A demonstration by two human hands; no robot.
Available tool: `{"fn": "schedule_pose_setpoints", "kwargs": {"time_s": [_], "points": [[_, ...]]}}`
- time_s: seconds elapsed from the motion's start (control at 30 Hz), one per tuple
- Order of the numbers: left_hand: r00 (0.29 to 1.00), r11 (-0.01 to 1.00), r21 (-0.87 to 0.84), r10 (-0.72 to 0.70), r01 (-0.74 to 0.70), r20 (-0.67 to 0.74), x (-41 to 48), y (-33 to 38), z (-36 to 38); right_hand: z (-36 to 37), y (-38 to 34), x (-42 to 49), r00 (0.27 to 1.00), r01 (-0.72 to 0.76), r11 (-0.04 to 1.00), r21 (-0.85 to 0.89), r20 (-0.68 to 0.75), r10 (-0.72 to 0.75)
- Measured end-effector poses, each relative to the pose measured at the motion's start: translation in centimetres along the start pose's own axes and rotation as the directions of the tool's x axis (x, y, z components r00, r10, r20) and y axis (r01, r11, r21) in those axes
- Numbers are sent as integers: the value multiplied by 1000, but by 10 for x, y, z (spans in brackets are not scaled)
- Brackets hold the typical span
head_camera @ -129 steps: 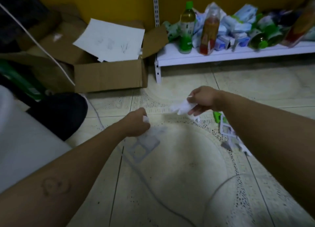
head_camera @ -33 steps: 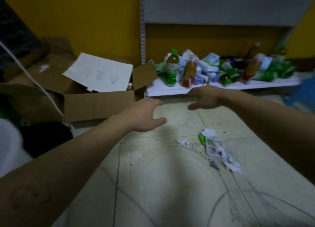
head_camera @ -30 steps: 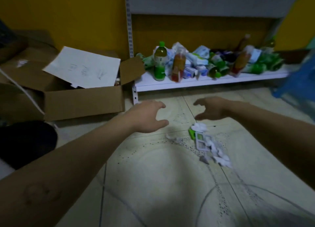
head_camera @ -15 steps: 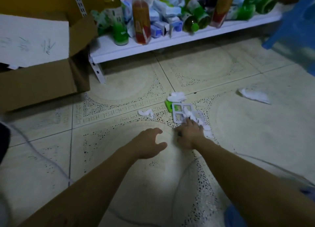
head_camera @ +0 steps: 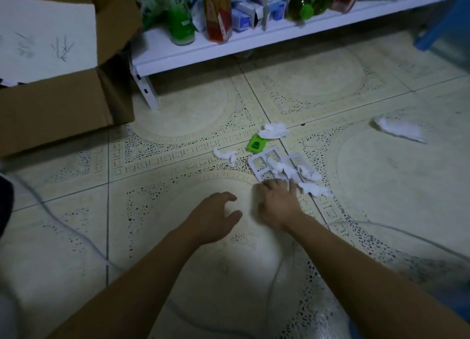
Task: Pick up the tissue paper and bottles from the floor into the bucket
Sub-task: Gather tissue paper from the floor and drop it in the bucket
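Crumpled white tissue pieces lie on the tiled floor: one wad (head_camera: 274,130) beside a small green packet (head_camera: 256,143), a small scrap (head_camera: 225,154) to its left, a clump (head_camera: 292,172) on a white plastic frame (head_camera: 267,165), and a larger piece (head_camera: 399,130) far right. My right hand (head_camera: 278,201) rests palm down on the floor, its fingertips touching the near edge of the frame and the tissue clump. My left hand (head_camera: 216,215) hovers open just left of it, holding nothing. No bucket shows.
A white low shelf (head_camera: 254,37) at the back carries green and red bottles and small cartons. An open cardboard box (head_camera: 58,97) with white paper on it stands at the left. A thin white cable (head_camera: 76,239) runs over the floor. Something blue (head_camera: 442,20) stands far right.
My view has dropped from the shelf to the floor. Both hands, open in the air a second ago, came down; the right one now lies at the tissue clump on the frame.
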State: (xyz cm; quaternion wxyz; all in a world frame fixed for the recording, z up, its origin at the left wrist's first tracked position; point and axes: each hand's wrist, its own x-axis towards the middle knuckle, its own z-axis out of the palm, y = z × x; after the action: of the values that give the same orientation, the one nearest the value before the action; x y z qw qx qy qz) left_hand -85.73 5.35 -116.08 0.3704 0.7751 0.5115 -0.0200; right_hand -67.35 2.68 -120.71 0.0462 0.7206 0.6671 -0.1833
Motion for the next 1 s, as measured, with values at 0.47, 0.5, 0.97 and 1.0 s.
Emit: {"fn": "schedule_pose_setpoints", "kwargs": {"time_s": [0.47,0.5,0.97,1.0], "points": [[983,999,30,-34,40,-179,-12,-35,35,29,-57,-64,831,556,827,-83,71,-552],[983,998,46,-40,49,-177,-15,-41,39,28,-52,-64,828,560,826,-69,66,-556],[956,957,227,-118,182,-268,-41,-75,61,-5,7,10,1000,0,991,-135,7,1],[950,962,200,-123,185,-287,-41,-75,61,-4,1,9,998,42,988,-147,-38,-48]]}}
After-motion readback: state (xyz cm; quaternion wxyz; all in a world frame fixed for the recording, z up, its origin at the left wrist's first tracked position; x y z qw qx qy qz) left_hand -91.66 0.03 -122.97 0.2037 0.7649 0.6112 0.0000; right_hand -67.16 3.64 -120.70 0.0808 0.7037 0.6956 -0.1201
